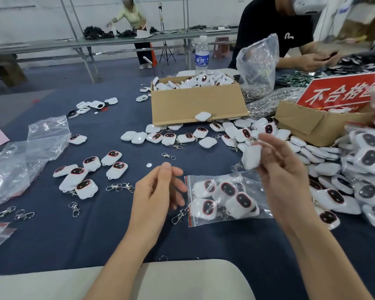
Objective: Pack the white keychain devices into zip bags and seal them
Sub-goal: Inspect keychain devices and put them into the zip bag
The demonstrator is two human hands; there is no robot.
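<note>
Dark blue cloth covers the bench (95, 234). Over it, the fingers (173, 172) of the left hand (158, 191) hang loosely curled and hold nothing. Those of the right hand (284, 169) pinch a blurred white keychain device (251, 158). Between the two hands a zip bag (256, 213) with a red seal strip lies flat on the cloth, several devices inside. Farther out, loose devices (114, 159) and metal clasps (119, 187) lie scattered, and a cardboard box (197, 105) holding more stands beyond.
</note>
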